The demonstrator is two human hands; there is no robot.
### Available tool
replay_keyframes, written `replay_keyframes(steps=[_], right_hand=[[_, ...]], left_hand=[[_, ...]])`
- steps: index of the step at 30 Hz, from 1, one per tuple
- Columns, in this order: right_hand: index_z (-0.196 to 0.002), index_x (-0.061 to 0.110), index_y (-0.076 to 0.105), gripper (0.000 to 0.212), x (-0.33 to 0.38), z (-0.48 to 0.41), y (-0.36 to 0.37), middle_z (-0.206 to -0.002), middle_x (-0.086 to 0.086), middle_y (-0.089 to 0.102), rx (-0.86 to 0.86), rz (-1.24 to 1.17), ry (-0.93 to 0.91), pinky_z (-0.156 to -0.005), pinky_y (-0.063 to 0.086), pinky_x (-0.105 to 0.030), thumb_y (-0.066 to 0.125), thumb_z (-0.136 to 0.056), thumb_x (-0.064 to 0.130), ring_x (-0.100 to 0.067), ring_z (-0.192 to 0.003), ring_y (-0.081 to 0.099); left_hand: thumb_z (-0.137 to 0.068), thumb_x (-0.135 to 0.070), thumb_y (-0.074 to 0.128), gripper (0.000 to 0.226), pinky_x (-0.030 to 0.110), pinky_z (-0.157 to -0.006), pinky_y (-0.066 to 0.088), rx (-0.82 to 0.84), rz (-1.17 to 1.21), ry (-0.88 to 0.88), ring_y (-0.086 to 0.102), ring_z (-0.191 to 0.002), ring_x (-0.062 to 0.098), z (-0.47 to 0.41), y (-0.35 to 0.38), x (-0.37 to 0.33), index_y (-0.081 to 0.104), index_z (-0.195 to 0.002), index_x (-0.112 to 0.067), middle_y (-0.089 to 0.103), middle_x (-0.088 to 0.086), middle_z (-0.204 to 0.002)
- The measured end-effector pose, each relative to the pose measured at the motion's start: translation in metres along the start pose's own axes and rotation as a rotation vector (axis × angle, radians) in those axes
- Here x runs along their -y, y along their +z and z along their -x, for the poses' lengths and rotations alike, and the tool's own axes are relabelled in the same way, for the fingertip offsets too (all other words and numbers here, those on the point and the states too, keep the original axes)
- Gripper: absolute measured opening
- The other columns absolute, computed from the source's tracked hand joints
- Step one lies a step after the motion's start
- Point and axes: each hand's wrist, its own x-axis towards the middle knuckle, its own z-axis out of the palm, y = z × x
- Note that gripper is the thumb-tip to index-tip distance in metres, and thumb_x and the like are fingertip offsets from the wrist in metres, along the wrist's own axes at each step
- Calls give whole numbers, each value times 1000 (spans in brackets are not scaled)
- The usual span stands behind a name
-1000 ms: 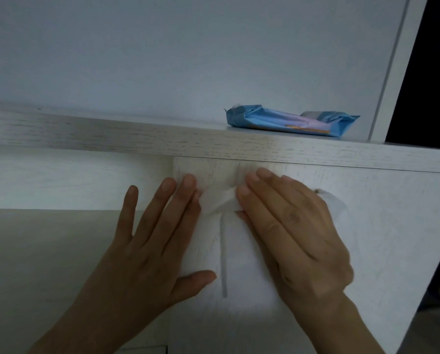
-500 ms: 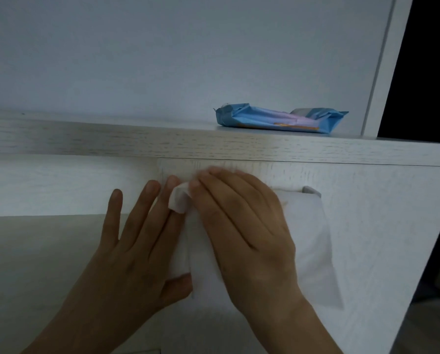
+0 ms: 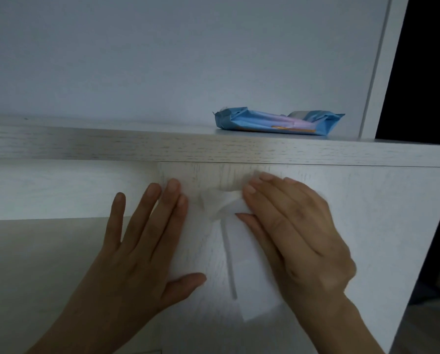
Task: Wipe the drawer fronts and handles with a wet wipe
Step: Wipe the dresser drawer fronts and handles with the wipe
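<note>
Dim domestic room: white wood-grain drawer unit (image 3: 367, 226), plain wall (image 3: 162, 60).

Looks from the head forward and slightly down at the drawer front (image 3: 367, 226). Sits close to it.

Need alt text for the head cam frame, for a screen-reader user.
The right hand presses a white wet wipe flat against a pale wood-grain drawer front, while the left hand rests flat beside it, fingers straight. A blue wipe pack lies on the cabinet top above.
</note>
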Motion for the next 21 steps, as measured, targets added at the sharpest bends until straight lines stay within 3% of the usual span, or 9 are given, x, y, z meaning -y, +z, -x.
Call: replay_keyframes(steps=[5, 8, 14, 21], right_hand=[[-114, 1, 65, 31, 13, -7, 19, -115, -11, 67, 22, -49, -13, -106, 42, -34, 71, -84, 3, -20, -117, 59], [-111, 1, 69, 29, 17, -10, 26, -116, -11, 67, 40, -40, -28, -108, 39, -32, 71, -82, 3, -20, -118, 58], [-112, 2, 68, 30, 11, -8, 17, -114, -10, 68, 25, -31, -33, -106, 42, -33, 74, -82, 5, -19, -116, 60], [-114, 7, 59, 22, 0, -3, 4, -113, -7, 66, 4, -33, 14, -103, 44, -34, 63, -94, 15, -17, -114, 60]], left_hand=[[-101, -60, 23, 78, 51, -121, 4, -31, 12, 6, -1, -153, 25, -1, 2, -1, 11, -155, -5, -6, 10, -165], [-100, -62, 24, 83, 52, -121, 5, -28, -17, 7, 0, -153, 26, 0, 5, 0, 7, -156, -4, -4, 12, -165], [-100, -62, 24, 75, 52, -121, 6, -47, -27, 15, 1, -153, 26, -1, 4, 0, 20, -148, -3, -4, 12, -165], [-100, -63, 23, 85, 52, -120, 8, -62, -46, 15, 2, -153, 26, -1, 5, 1, 3, -156, -2, -3, 12, -165]])
